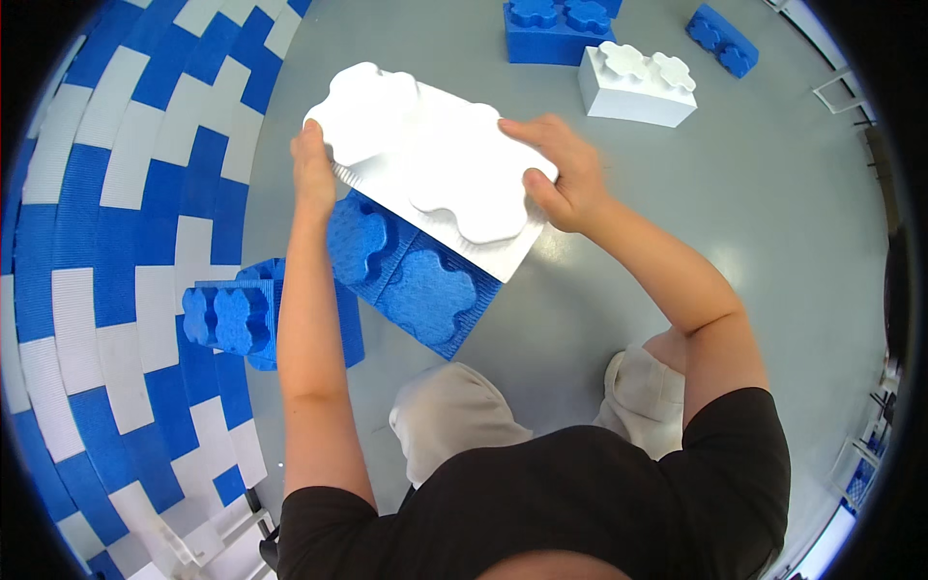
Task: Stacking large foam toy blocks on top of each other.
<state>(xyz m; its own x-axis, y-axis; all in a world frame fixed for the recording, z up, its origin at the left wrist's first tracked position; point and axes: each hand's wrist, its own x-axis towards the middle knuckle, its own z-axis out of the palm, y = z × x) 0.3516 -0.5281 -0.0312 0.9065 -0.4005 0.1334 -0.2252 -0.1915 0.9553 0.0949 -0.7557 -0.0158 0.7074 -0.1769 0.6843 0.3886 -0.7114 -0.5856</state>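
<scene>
A large white toy-style building block with two flower-shaped studs is held up between both hands. My left hand grips its left end, with the thumb on the stud's edge. At the right end, my right hand holds it with thumb and fingers over the stud. Partly hidden beneath the white block is a large blue block, its studs facing up. More blue blocks lie left of it, partly behind my left forearm.
A wall of blue and white blocks runs along the left. On the grey floor at the top stand a blue block, a white block and a tilted blue block. White metal frames stand at the right edge and lower left.
</scene>
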